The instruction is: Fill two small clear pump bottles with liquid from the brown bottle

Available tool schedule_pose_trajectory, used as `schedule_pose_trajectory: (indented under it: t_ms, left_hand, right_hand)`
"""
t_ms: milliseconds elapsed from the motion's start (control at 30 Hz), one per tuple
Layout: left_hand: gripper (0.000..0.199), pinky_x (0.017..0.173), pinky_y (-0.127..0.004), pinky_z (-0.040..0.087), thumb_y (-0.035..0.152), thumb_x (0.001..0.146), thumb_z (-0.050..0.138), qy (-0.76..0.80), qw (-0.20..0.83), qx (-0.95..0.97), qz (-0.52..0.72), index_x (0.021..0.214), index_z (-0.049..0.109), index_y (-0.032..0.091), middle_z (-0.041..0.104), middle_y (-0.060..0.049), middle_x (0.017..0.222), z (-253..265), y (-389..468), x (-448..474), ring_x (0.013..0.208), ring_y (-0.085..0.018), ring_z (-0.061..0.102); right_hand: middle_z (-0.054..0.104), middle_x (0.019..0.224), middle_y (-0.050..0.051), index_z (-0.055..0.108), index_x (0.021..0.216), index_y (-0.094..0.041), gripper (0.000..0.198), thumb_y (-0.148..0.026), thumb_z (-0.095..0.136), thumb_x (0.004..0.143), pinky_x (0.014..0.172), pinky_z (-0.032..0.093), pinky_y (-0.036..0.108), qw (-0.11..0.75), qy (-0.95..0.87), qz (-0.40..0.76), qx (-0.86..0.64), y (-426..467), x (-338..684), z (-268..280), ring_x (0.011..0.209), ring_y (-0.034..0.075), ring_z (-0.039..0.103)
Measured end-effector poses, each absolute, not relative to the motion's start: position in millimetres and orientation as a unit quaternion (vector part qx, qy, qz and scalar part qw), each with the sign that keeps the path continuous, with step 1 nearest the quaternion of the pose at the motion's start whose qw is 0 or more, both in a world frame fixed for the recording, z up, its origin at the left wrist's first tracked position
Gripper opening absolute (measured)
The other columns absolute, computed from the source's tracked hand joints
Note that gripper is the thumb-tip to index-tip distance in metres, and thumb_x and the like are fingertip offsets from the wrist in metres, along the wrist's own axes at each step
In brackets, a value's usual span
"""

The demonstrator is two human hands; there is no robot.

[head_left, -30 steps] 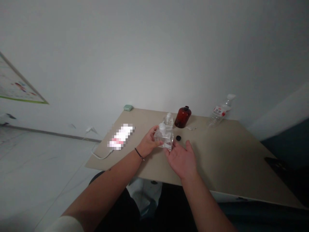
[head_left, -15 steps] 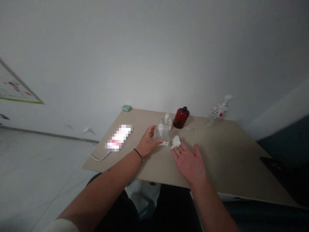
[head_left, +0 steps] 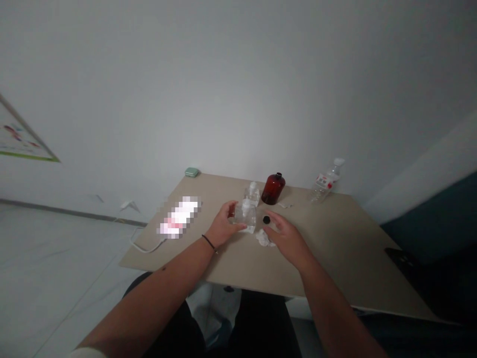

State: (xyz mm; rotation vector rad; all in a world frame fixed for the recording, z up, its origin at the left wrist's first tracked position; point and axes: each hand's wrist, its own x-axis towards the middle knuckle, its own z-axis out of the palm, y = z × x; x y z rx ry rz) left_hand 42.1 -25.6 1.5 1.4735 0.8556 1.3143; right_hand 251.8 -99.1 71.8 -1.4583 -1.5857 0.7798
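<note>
My left hand is wrapped round a clear square bottle standing on the table, with white material at its top. Thumb and fingers of my right hand are apart, curving around a small round black cap; a gap shows between cap and fingers. Just below the right thumb lies a crumpled white tissue, partly covered by that hand. Behind the held bottle is a second clear bottle, also white at the top. An uncapped reddish-brown bottle stands to its right.
A clear plastic bottle with a white cap leans at the back right. On the left lies a bright, blurred-out phone-like object with a white cable. A green case sits at the back left corner of the table.
My right hand has turned from palm up to palm down and let go of the tissue, which now lies on the table. The black cap has come into view. My left hand keeps its hold.
</note>
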Motion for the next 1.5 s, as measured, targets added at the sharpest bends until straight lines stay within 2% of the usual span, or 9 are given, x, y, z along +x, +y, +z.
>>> schedule_pose_trajectory:
  t_ms: [167, 333, 467, 567, 700, 867, 1000, 1367, 1500]
  left_hand:
    - [0.079, 0.106, -0.048, 0.044, 0.034, 0.063, 0.089, 0.290, 0.509, 0.604, 0.541, 0.130, 0.049, 0.019, 0.059, -0.013, 0.130, 5.4, -29.3, 42.9, 0.117, -0.029, 0.059]
    - [0.077, 0.109, -0.048, 0.043, 0.034, 0.067, 0.087, 0.264, 0.525, 0.603, 0.540, 0.132, 0.049, 0.020, 0.059, -0.013, 0.132, 7.8, -30.0, 40.2, 0.122, -0.030, 0.058]
    - [0.079, 0.111, -0.048, 0.041, 0.031, 0.062, 0.090, 0.301, 0.499, 0.596, 0.553, 0.130, 0.051, 0.021, 0.058, -0.012, 0.132, 6.1, -29.4, 38.4, 0.122, -0.029, 0.057]
    - [0.080, 0.112, -0.048, 0.039, 0.027, 0.059, 0.091, 0.336, 0.489, 0.567, 0.571, 0.128, 0.051, 0.022, 0.057, -0.012, 0.132, 7.6, -26.4, 34.7, 0.122, -0.028, 0.057]
    - [0.074, 0.105, -0.045, 0.045, 0.020, 0.057, 0.087, 0.394, 0.496, 0.524, 0.570, 0.121, 0.051, 0.021, 0.059, -0.012, 0.129, 17.1, -16.4, 23.2, 0.116, -0.026, 0.060]
    - [0.063, 0.095, -0.043, 0.050, 0.017, 0.060, 0.084, 0.465, 0.503, 0.544, 0.485, 0.114, 0.053, 0.019, 0.066, -0.008, 0.113, 35.2, 9.1, 7.5, 0.104, -0.024, 0.065]
    - [0.064, 0.089, -0.039, 0.052, 0.010, 0.054, 0.083, 0.457, 0.517, 0.575, 0.440, 0.109, 0.052, 0.018, 0.064, -0.008, 0.114, 45.0, 41.5, 4.9, 0.099, -0.022, 0.065]
    - [0.056, 0.096, -0.046, 0.052, 0.011, 0.051, 0.083, 0.460, 0.483, 0.624, 0.408, 0.101, 0.059, 0.016, 0.068, -0.009, 0.112, 38.4, 95.1, 21.6, 0.100, -0.025, 0.067]
    - [0.060, 0.099, -0.048, 0.051, 0.014, 0.055, 0.083, 0.446, 0.487, 0.632, 0.406, 0.110, 0.059, 0.016, 0.069, -0.011, 0.115, 34.1, 97.1, 20.8, 0.102, -0.025, 0.067]
  right_hand:
    - [0.062, 0.138, 0.013, 0.046, 0.149, -0.026, 0.084, -0.041, 0.078, 0.073, 0.092, 0.054, 0.043, 0.394, -0.652, 0.398, -0.512, -79.3, 230.7, 75.0, 0.118, 0.029, 0.063]
    - [0.061, 0.136, 0.013, 0.051, 0.146, -0.028, 0.083, -0.041, 0.080, 0.069, 0.068, 0.055, 0.032, 0.407, -0.647, 0.395, -0.510, -67.8, 232.3, 70.1, 0.098, 0.024, 0.064]
    - [0.066, 0.124, 0.010, 0.059, 0.135, -0.026, 0.066, -0.041, 0.074, 0.072, 0.066, 0.051, 0.031, 0.471, -0.622, 0.373, -0.502, -56.2, 256.6, 65.7, 0.077, 0.016, 0.062]
    - [0.068, 0.093, 0.005, 0.070, 0.112, -0.022, 0.040, -0.042, 0.066, 0.077, 0.058, 0.044, 0.027, 0.577, -0.545, 0.310, -0.524, -45.0, 281.9, 52.9, 0.063, 0.012, 0.055]
    - [0.050, 0.058, -0.004, 0.069, 0.081, -0.019, 0.023, -0.040, 0.065, 0.072, 0.045, 0.026, 0.025, 0.631, -0.443, 0.313, -0.555, -32.4, 301.7, 27.6, 0.047, 0.010, 0.038]
    - [0.044, 0.054, -0.006, 0.069, 0.079, -0.019, 0.025, -0.041, 0.062, 0.070, 0.045, 0.023, 0.026, 0.599, -0.438, 0.337, -0.579, -21.0, 302.2, 15.0, 0.046, 0.011, 0.035]
    - [0.046, 0.055, -0.005, 0.070, 0.080, -0.019, 0.025, -0.041, 0.061, 0.072, 0.046, 0.026, 0.027, 0.550, -0.474, 0.318, -0.610, -19.4, 300.6, 17.8, 0.047, 0.012, 0.037]
    - [0.049, 0.055, -0.002, 0.071, 0.079, -0.020, 0.027, -0.043, 0.057, 0.076, 0.051, 0.032, 0.029, 0.520, -0.495, 0.297, -0.630, -21.8, 299.2, 20.5, 0.050, 0.015, 0.042]
    - [0.055, 0.058, 0.000, 0.071, 0.080, -0.020, 0.027, -0.043, 0.057, 0.076, 0.054, 0.036, 0.030, 0.514, -0.504, 0.301, -0.626, -20.0, 300.3, 18.1, 0.056, 0.018, 0.050]
